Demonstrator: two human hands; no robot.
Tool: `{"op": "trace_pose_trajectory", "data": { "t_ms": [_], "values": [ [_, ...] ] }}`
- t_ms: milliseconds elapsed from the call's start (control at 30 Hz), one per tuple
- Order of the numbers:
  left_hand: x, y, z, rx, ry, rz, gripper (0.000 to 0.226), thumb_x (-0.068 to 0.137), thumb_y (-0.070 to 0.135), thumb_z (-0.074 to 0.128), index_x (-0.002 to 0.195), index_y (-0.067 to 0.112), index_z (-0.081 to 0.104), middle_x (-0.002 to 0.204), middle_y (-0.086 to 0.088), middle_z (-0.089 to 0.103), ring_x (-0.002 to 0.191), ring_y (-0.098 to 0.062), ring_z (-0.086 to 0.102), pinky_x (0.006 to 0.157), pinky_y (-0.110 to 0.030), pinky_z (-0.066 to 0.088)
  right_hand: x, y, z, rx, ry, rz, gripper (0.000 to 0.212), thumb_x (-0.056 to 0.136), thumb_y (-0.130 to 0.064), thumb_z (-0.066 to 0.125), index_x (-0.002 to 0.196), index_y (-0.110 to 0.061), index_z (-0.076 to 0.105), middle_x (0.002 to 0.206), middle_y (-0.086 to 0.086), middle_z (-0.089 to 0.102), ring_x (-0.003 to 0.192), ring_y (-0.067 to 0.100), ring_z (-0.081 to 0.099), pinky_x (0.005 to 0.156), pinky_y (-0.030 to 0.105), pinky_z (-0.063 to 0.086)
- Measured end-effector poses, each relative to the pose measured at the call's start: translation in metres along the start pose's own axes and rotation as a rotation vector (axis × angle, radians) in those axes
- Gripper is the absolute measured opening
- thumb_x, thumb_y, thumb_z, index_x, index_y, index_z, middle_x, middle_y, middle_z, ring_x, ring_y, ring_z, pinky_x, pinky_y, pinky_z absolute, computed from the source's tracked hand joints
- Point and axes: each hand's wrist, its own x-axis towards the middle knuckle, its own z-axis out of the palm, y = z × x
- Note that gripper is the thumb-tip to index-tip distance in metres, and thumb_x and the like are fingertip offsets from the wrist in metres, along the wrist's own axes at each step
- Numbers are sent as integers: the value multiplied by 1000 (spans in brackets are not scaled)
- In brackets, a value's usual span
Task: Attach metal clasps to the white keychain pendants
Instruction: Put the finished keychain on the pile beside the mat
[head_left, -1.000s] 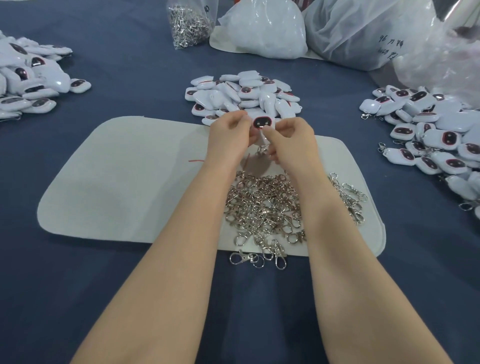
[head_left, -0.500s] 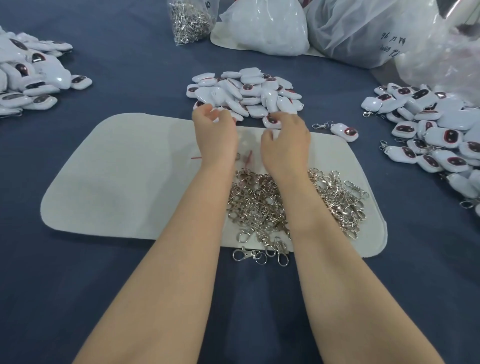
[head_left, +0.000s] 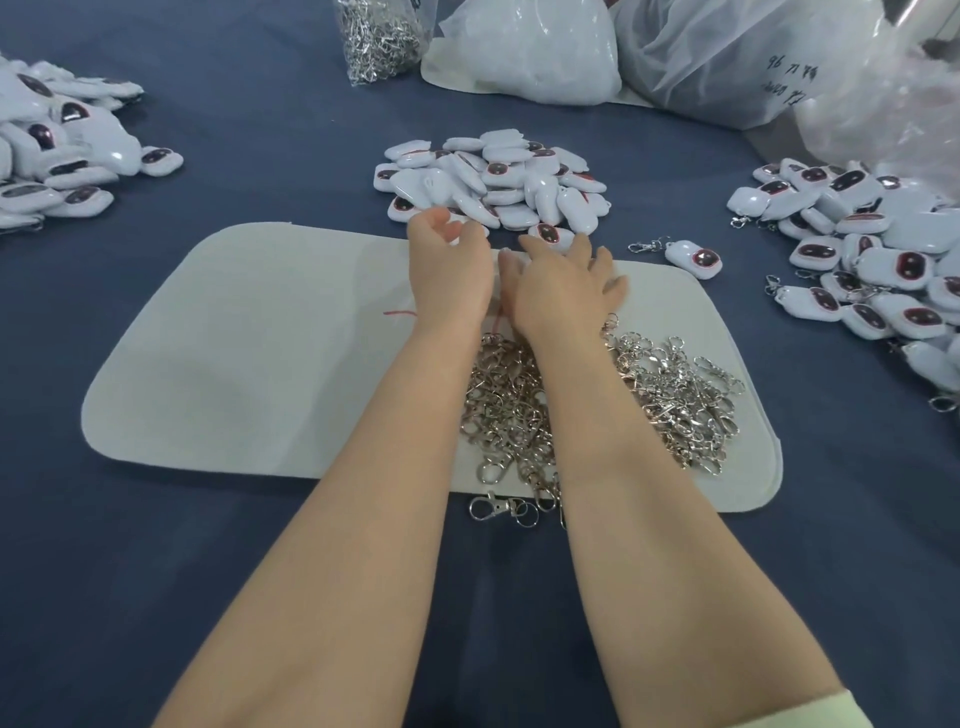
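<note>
Head view: loose metal clasps (head_left: 670, 395) heaped on felt mat (head_left: 249, 364) under our wrists. Right hand (head_left: 563, 291) lies flat on the mat, fingers spread. Left hand (head_left: 449, 270) loosely curled beside it; we can't tell if it pinches anything. White pendant pile (head_left: 493, 176) just beyond both hands' fingertips. One clasped pendant (head_left: 693, 258) lies apart, right of our right hand.

A bench (head_left: 156, 571) draped in dark blue cloth carries a pale felt mat (head_left: 260, 364) with rounded corners, a short red thread (head_left: 400, 313) lying on it. At the far edge sit a bulging white plastic bag (head_left: 530, 52) and a translucent bag (head_left: 727, 67) (dark handwriting on its side), touching each other.
</note>
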Motion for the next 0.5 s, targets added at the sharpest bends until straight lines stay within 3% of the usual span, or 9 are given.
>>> {"op": "trace_pose_trajectory", "data": {
  "t_ms": [167, 267, 400, 500],
  "values": [
    [0, 0, 1, 29, -16, 9, 35, 91, 11, 45, 126, 10, 44, 108, 0, 54, 112, -23, 58, 101, -42, 46, -1, -1, -6, 184, 168, 29, 40, 98, -36, 38, 137, -30, 38, 138, 8, 45, 134, 27, 32, 111, 52, 18],
    [0, 1, 1, 40, -28, 10, 27, 91, 11, 48, 118, 11, 49, 95, -1, 59, 108, -24, 61, 100, -42, 47, 0, 3, -16, 358, 236, 28, 39, 98, -26, 39, 137, -21, 37, 128, 7, 54, 124, 26, 44, 105, 44, 30],
    [-6, 7, 0, 9, -53, 23, 10, 95, 19, 47, 96, 13, 55, 83, -1, 63, 86, -19, 66, 95, -38, 51, -3, 2, -34, 720, 306, -30, 29, 97, -15, 39, 124, -14, 48, 104, 3, 61, 95, 16, 56, 76, 21, 36],
    [-10, 13, -1, -79, -138, -17, 25, 98, 34, 47, 81, 17, 55, 81, -7, 64, 70, -19, 61, 80, -32, 54, -12, -2, -42, 733, 228, -187, 27, 93, -6, 41, 112, -15, 57, 71, -12, 55, 66, -5, 52, 63, 7, 37]
  ]
}}
